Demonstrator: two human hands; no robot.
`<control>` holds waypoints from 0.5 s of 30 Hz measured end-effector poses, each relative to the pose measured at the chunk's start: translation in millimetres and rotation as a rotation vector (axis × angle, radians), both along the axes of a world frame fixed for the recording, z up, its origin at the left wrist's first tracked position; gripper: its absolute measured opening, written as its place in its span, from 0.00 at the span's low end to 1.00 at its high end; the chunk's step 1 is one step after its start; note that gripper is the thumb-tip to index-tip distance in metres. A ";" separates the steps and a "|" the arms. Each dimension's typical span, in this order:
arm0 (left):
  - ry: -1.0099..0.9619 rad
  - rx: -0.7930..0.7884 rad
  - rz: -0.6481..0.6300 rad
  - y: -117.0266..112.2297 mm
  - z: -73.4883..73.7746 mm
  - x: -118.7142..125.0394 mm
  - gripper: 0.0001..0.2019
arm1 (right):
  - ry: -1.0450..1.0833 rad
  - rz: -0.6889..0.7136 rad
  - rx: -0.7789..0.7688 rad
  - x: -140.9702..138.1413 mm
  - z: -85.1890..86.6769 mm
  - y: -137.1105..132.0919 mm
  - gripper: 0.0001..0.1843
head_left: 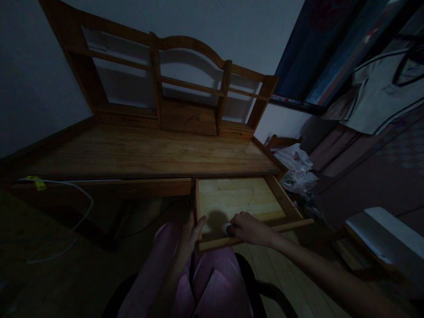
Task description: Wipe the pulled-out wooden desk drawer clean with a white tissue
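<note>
A wooden desk [149,152] with a shelf hutch stands against the wall. Its right drawer [288,205] is pulled out, with a bare pale wood bottom. My left hand [191,233] grips the drawer's front left corner, thumb inside and fingers curled round the edge. My right hand [250,228] rests inside the drawer at its front rail, fingers closed round a small white object [226,228] that I cannot make out. My legs in pink trousers are below the drawer.
A white cable [77,207] with a yellow tag hangs from the desk's left front edge. White plastic bags [296,168] lie right of the desk. Clothes hang at the upper right. A white-topped surface [377,232] is at the right. I sit on a dark chair.
</note>
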State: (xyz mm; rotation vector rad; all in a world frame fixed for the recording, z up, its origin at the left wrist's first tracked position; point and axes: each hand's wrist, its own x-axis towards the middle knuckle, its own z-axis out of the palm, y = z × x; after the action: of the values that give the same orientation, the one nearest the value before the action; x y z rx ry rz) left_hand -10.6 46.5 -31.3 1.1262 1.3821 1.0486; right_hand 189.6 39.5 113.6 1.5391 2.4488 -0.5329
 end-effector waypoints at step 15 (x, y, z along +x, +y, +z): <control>0.007 0.101 -0.003 -3.6 6.6 0.1 0.26 | 0.238 -0.149 -0.084 -9.5 2.5 -5.0 0.18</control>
State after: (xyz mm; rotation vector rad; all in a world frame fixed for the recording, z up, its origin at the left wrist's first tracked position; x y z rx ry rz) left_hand -10.5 42.8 -24.7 1.2054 1.3454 1.1237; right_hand 180.1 34.6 116.1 1.7207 2.4531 -0.8810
